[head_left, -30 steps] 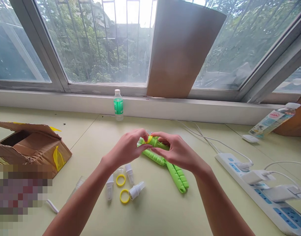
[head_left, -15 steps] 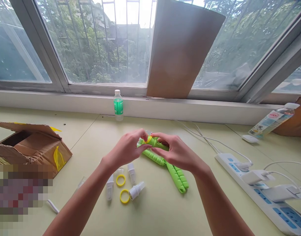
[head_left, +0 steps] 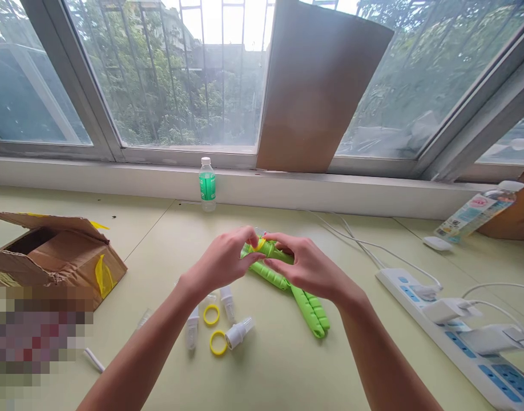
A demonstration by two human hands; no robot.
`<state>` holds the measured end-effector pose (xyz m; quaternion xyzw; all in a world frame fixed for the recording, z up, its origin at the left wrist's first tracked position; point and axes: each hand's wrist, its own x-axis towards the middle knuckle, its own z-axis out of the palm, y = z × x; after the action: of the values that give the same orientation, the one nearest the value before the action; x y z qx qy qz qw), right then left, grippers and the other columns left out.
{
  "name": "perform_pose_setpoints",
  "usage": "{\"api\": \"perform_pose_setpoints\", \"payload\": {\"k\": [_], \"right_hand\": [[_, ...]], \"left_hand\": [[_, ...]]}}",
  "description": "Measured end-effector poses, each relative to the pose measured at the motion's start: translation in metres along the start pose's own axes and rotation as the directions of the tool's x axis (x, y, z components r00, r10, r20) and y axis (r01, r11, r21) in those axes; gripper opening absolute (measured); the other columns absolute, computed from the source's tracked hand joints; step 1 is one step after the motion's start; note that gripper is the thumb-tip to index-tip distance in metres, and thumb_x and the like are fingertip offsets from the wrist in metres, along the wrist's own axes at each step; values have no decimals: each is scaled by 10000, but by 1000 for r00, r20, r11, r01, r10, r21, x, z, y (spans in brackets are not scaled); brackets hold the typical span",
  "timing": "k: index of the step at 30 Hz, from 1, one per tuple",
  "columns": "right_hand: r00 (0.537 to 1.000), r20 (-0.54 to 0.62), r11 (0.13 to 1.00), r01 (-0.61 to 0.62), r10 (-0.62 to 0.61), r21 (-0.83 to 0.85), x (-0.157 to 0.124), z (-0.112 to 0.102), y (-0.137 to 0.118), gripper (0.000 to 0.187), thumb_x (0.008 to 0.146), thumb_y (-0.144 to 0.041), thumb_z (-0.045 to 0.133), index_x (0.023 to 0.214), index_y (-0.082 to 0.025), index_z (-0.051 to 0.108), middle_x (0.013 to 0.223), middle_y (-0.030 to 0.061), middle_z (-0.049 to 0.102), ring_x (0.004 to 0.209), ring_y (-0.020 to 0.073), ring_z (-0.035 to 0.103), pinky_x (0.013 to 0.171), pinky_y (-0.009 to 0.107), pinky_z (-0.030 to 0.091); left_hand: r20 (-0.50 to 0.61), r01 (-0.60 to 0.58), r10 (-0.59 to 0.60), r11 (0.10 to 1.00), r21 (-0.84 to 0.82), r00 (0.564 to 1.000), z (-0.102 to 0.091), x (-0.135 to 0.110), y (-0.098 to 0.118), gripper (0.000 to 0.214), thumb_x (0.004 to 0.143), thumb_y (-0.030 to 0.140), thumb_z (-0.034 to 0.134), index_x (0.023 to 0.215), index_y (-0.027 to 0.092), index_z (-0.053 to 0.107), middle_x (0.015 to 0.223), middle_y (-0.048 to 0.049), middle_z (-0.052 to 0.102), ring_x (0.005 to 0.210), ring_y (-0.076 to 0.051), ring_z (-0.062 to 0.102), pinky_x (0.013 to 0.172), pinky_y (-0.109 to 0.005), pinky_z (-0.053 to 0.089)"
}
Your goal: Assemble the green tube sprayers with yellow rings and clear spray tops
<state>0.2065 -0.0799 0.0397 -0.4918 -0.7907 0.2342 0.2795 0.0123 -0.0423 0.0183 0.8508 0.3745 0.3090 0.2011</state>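
Note:
Both my hands meet over the middle of the table. My right hand (head_left: 307, 267) is wrapped around a green ribbed tube (head_left: 270, 249), and my left hand (head_left: 225, 260) pinches a yellow ring (head_left: 259, 245) at that tube's end. Other green ribbed tubes (head_left: 311, 308) lie on the table under and to the right of my hands. Near my left forearm lie two loose yellow rings (head_left: 211, 314) and several small white nozzle parts (head_left: 238, 332).
An open cardboard box (head_left: 52, 251) stands at the left. A small water bottle (head_left: 207, 184) stands by the window ledge. A white power strip (head_left: 454, 328) with plugs and cables runs along the right. A cardboard sheet (head_left: 317, 85) leans against the window.
None apart from a slight shift of the camera; both hands stay on the green tube and the yellow ring.

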Motion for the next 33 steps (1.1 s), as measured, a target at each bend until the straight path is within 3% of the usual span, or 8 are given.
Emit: {"api": "perform_pose_setpoints", "payload": {"k": [33], "right_hand": [[997, 56, 992, -54, 61, -115, 1, 5, 6, 236, 886, -374, 532, 1065, -249, 621, 717, -16, 583, 584, 141, 447, 574, 266, 356]], "left_hand": [[90, 34, -48, 987, 156, 995, 0, 0, 5, 140, 896, 340, 557, 872, 215, 498, 916, 0, 666, 813, -184, 628, 670, -290, 466]]}}
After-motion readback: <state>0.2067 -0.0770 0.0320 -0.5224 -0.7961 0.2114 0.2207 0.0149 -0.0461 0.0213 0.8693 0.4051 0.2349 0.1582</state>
